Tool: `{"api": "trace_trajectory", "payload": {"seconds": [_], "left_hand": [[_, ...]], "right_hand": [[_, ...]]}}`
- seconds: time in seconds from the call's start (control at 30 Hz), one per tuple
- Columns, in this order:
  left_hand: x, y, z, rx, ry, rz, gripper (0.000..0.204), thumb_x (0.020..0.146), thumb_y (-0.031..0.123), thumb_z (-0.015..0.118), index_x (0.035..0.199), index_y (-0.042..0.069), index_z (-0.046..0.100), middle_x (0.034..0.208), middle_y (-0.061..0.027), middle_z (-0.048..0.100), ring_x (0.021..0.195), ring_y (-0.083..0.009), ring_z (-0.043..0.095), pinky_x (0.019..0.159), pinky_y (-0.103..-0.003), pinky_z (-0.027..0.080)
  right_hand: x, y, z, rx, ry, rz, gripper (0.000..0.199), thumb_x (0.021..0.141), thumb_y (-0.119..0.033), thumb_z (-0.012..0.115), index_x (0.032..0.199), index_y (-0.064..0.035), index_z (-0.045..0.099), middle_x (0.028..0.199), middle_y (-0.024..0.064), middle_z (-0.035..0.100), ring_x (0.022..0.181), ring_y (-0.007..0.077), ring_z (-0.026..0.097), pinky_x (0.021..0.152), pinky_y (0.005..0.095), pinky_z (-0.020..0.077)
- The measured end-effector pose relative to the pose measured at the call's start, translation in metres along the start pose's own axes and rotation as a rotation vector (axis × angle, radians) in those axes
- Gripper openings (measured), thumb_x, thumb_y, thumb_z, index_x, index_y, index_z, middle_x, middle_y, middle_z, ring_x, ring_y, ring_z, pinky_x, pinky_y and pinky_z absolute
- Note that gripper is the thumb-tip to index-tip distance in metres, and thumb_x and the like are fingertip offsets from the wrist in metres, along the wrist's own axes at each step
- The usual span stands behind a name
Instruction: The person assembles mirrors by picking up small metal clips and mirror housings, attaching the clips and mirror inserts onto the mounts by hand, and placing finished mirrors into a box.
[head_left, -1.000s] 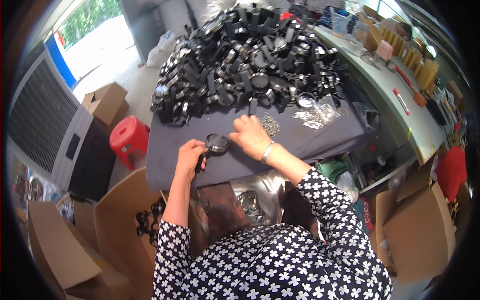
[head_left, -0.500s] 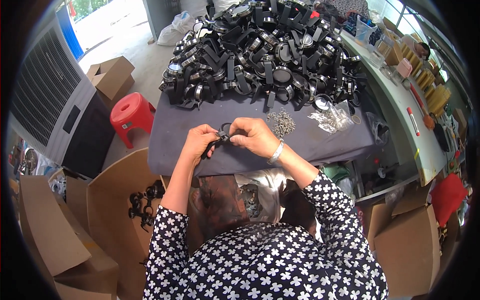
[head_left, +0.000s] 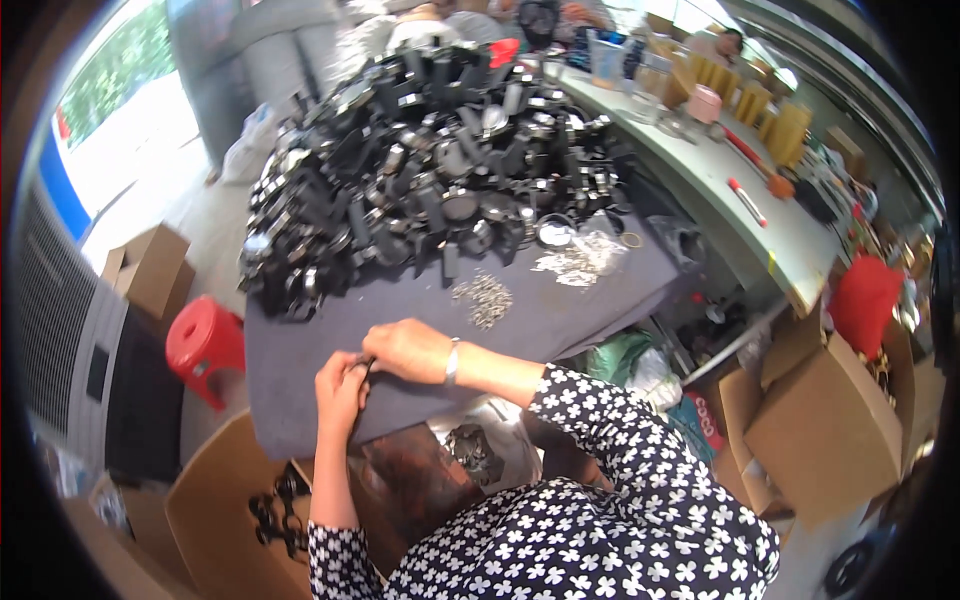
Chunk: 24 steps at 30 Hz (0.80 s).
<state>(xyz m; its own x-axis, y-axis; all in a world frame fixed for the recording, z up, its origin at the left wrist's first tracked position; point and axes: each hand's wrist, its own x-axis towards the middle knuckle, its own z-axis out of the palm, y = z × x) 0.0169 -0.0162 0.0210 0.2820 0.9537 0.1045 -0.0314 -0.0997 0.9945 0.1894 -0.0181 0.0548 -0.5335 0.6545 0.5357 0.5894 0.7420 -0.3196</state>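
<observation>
Over the near left part of the grey cloth-covered table (head_left: 300, 375), my two hands meet. My left hand (head_left: 342, 388) is closed, with a dark band-like piece (head_left: 367, 366) showing between it and my right hand (head_left: 410, 350). My right hand's fingers pinch at the same piece, probably a black watch strap; most of it is hidden by the fingers. Beyond my hands rises a large heap of watches (head_left: 440, 170) with black straps and round silver cases. A small pile of metal buckle-like parts (head_left: 487, 300) lies right of my hands, with paler silver parts (head_left: 580, 262) on plastic farther right.
At left stand a red stool (head_left: 205, 340) and a large grey slatted machine (head_left: 70, 330). An open carton (head_left: 220, 510) at lower left holds several dark watches. A pale side bench (head_left: 690, 150) runs along the right, with another carton (head_left: 825, 430) below it. Another person sits at the far right.
The whole view has turned and tilted, shifting the table left and down. My hands stay together on the dark piece, now mostly covered by my fingers.
</observation>
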Motion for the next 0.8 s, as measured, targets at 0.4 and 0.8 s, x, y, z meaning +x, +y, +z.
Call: {"api": "trace_trajectory", "payload": {"seconds": [0.4,0.8], "left_hand": [[-0.025,0.014,0.012,0.688,0.163,0.626,0.013,0.070,0.002,0.058,0.079,-0.001,0.049,0.059,-0.0162,0.052,0.052,-0.0341,0.054,0.047,-0.037,0.042],[0.000,-0.013,0.020,0.639,0.264,0.514,0.025,0.073,0.026,0.063,0.085,0.006,0.054,0.069,-0.0144,0.058,0.063,-0.0337,0.058,0.053,-0.041,0.043]], "right_hand": [[0.025,-0.014,-0.023,0.175,-0.179,-0.001,0.021,0.066,-0.013,0.066,0.077,-0.0029,0.051,0.073,0.0092,0.056,0.071,0.0304,0.056,0.060,0.0380,0.0437],[-0.018,0.015,0.003,0.688,0.316,0.623,0.005,0.075,-0.005,0.061,0.076,-0.0021,0.057,0.072,0.0012,0.057,0.065,0.0076,0.053,0.060,0.0210,0.0445]]}}
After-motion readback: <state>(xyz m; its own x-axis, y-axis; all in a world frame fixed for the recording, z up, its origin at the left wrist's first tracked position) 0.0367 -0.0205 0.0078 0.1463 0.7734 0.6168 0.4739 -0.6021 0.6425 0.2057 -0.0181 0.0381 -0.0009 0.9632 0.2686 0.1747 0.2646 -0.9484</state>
